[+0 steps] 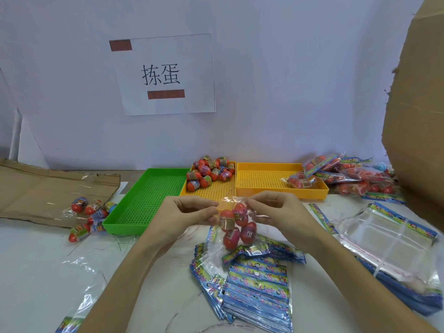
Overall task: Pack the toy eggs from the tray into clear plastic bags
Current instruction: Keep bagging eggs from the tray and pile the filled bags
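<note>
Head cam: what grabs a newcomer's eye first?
Dead centre, the left hand and right hand pinch the top of a clear bag holding four red toy eggs. Behind them a pile of eggs sits in a yellow tray, and a paper sign hangs on the wall above.

A white paper sign [165, 74] with two black characters and two reddish bars hangs on the pale wall. Below and left of the sign, flattened cardboard [48, 188] lies on the worktop [36, 260]. Far right of the sign, a tall cardboard box [418, 116] rises.
</note>
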Motion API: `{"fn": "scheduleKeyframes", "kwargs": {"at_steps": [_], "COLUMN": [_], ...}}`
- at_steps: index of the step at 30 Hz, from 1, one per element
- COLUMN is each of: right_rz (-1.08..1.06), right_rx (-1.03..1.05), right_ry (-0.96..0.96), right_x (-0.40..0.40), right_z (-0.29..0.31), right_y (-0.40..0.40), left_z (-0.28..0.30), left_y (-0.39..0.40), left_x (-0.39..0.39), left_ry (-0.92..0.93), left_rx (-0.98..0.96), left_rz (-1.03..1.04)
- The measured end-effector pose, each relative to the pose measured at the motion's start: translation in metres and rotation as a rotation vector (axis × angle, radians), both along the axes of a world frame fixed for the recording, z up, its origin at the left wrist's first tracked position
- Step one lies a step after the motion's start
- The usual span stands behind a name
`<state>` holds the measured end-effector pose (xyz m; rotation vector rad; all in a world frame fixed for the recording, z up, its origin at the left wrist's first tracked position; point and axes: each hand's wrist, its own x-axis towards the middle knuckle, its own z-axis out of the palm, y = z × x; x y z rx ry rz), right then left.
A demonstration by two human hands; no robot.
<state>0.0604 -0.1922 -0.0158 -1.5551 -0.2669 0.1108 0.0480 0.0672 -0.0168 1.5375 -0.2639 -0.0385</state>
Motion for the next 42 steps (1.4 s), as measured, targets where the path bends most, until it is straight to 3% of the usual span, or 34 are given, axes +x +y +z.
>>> {"fn": "scheduleKeyframes", "kwargs": {"at_steps": [12, 17, 27, 42], "right_rz": [0.068, 0.058, -0.006, -0.058], "right_rx": [0.151, 0.199, -0.007, 0.032], "right_ry": [0.067, 0.040, -0.160, -0.205], "right_x": [0.001, 0.002, 0.004, -0.002], "right_z": [0.002, 0.004, -0.002, -0.002], "right_y": [-0.001, 0.000, -0.005, 0.008], "left_z": [0.007, 0.009, 0.013, 0.005], "left_y": [-0.002, -0.001, 0.000, -0.012], "left_x": [-0.002, -0.005, -0.007, -0.006], "left_ry": [-0.185, -0.328, -0.405, -0.418], "left_rx": [-0.027, 0.083, 0.254, 0.098], "left_rz": [0.136, 0.109, 0.132, 0.216]}}
